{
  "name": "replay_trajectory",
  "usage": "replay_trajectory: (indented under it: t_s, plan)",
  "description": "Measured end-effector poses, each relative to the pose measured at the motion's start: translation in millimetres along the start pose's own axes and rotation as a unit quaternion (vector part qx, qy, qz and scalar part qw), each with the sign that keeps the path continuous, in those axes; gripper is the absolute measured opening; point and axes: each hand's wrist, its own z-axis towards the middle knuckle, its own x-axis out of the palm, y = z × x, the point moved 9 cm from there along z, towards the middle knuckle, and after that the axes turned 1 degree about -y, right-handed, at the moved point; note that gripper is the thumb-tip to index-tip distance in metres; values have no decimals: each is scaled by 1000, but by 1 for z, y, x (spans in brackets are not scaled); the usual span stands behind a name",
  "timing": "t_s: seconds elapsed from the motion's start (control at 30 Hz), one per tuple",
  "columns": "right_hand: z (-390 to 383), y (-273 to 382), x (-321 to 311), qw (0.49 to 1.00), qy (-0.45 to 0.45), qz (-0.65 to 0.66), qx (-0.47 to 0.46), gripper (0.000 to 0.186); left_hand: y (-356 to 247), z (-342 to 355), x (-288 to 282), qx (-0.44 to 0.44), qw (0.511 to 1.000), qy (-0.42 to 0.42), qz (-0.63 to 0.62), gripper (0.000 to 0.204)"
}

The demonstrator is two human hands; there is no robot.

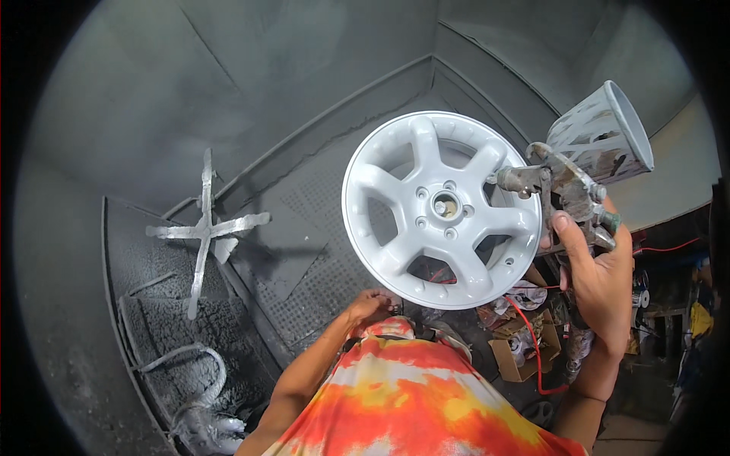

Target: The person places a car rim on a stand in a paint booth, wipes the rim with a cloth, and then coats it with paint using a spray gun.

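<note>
My right hand (601,277) is wrapped round a paint-crusted spray gun (574,190), its nozzle pointing left over the wheel's right side. On top of the gun sits a paint-streaked cup (593,140), tilted to the right. A glossy white alloy wheel rim (414,220) faces up in front of me, its spokes running out from the bolt holes and centre hole. Whatever supports it is hidden underneath. Close to my waist, just below the wheel's near edge, my left hand (372,305) has its fingers curled in; what they hold, if anything, is hidden.
A silver-coated cross-shaped stand (204,226) rises at the left. Below it, a pale hose (217,368) curves beside a crusted dark surface. Grey walls (304,68) enclose the far side. At the right, a red hose (538,357) passes an open cardboard box (525,365) among clutter.
</note>
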Motion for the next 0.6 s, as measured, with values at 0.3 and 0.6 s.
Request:
replay_trajectory:
  t_s: [0.3, 0.6]
  plan:
    - [-7, 0, 17, 994, 70, 31, 83, 24, -12, 4, -26, 1, 999, -34, 26, 20]
    - [4, 8, 1, 999, -31, 13, 30, 25, 1, 30, -38, -3, 998, -45, 41, 17]
